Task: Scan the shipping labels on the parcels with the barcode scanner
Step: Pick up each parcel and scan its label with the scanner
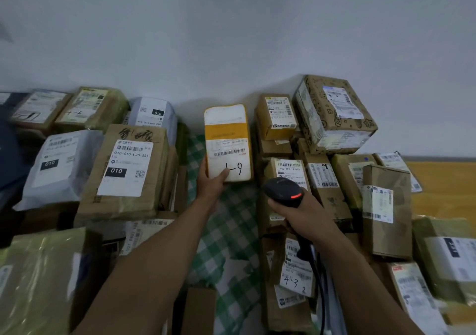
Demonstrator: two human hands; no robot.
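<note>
Parcel (228, 133) in yellow and white is held up over the green checked cloth (231, 231), left grip (212, 182) curled round its lower corner, thumb on the label (229, 159). Right grip (304, 211) wraps the black scanner (283, 191), red light glowing, just right of the parcel.

A bare checked cloth (231, 231) lane runs between left parcel stacks (123, 174) and right stacks (322, 180).

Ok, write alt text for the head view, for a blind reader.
A person's left hand holds a yellow and white parcel by its near end, label facing the camera, while the right hand grips a black barcode scanner beside it. More labelled boxes are piled either side of a green checked cloth.
</note>
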